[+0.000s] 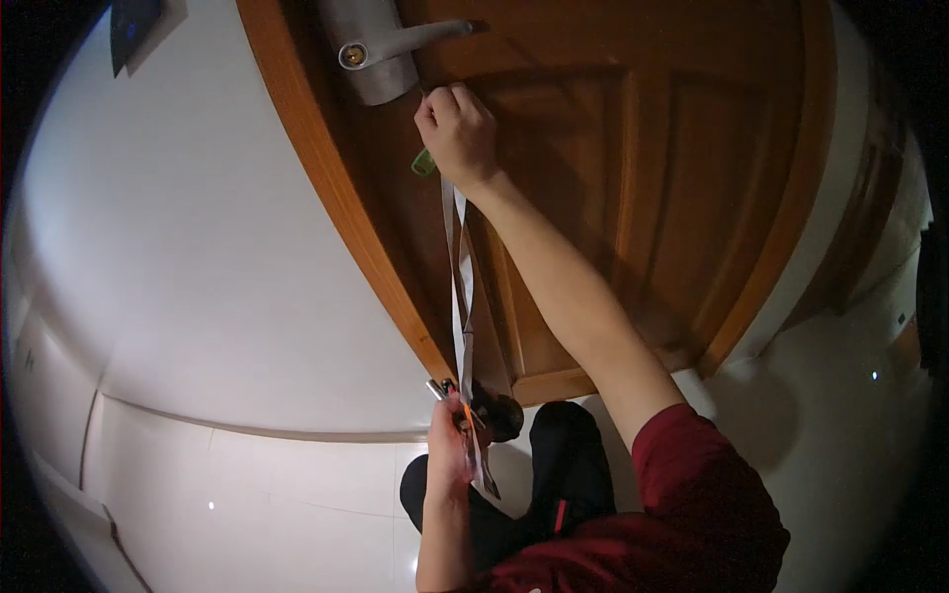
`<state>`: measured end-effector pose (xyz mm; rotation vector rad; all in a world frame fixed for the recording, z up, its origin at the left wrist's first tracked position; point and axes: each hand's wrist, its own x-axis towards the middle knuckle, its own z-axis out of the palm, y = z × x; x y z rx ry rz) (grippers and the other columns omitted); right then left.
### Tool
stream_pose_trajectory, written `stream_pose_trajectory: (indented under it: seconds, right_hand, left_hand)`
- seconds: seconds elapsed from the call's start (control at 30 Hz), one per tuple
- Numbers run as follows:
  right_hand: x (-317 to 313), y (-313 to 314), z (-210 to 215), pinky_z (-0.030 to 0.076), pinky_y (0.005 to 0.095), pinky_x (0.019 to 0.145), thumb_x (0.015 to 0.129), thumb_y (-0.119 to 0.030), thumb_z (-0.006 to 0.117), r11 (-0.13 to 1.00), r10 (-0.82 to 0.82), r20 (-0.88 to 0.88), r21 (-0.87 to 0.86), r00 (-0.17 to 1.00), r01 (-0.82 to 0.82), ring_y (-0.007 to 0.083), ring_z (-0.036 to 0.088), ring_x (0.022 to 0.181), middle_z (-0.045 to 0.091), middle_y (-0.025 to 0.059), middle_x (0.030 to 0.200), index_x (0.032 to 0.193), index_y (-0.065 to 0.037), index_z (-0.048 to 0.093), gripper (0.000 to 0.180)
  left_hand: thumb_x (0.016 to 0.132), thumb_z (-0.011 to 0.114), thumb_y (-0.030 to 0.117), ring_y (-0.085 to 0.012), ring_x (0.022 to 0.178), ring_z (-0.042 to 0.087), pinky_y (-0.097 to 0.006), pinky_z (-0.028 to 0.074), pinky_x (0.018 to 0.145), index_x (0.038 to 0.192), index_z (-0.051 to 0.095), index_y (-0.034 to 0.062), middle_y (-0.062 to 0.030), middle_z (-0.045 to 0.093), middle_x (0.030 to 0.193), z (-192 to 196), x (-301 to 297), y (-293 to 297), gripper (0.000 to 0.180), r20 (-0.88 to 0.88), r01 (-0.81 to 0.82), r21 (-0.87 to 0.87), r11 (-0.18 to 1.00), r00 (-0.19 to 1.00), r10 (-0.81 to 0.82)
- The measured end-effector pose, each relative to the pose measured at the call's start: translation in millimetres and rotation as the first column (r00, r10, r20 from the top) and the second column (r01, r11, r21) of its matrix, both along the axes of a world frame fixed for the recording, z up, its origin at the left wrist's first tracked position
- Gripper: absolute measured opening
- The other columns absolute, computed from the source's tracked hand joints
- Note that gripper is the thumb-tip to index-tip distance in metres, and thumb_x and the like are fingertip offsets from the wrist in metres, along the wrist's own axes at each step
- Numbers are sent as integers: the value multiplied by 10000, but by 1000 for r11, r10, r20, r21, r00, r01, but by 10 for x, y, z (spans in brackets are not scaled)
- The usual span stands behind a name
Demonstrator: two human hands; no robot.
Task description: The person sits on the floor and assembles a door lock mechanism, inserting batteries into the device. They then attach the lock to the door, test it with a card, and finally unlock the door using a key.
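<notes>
My right hand (pixel 460 128) is closed in front of the wooden door (pixel 563 198), just below the lever handle (pixel 425 40) and its silver lock plate (pixel 386 89). From under that hand hangs a green tag (pixel 423 163), and a long white lanyard (pixel 462 277) runs down to my left hand (pixel 450 445). A thin dark tip shows above my right fingers; the rest of what they pinch is hidden. Low down by the door's foot, my left hand is closed around the lanyard's lower part and a cluster of small items, among them a silver rod (pixel 435 391) and an orange piece (pixel 469 413).
A brown wooden frame (pixel 326 183) borders the door, with a white wall (pixel 198 217) to its left. My legs in black trousers (pixel 568 455) are bent below, over pale floor tiles (pixel 287 484). A dark round object (pixel 504 417) stands at the door's bottom corner.
</notes>
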<state>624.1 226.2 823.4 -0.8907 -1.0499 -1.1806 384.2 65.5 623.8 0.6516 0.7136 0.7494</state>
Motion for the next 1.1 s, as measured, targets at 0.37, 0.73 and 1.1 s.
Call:
stream_pose_trajectory:
  seconds: [0.37,0.73,1.1]
  right_hand:
    - [-9,61,-28,499,361,528,787,-71,655,997,-42,126,72,991,33,268,576,657,512,75,726,784,-84,521,135]
    - [-284,-144,-178,494,333,629,926,-187,592,801,523,-308,-143,795,-582,213,606,719,591,84,808,934,-57,559,135]
    - [-46,-342,-349,536,334,708,939,-49,489,-477,478,-575,465,-664,-746,185,604,787,604,91,874,1079,-29,546,152]
  left_hand:
    - [878,488,378,-129,496,476,-277,338,440,803,531,134,1,520,628,-130,-48,59,259,-99,-5,80,997,995,13]
    - [897,485,323,-112,489,459,-244,350,446,870,550,104,12,490,628,-181,-28,87,230,-52,-39,-44,998,998,37]
    - [901,485,334,-216,805,637,-303,505,666,1048,583,-5,-134,662,932,-437,-122,156,382,293,0,-45,999,956,13]
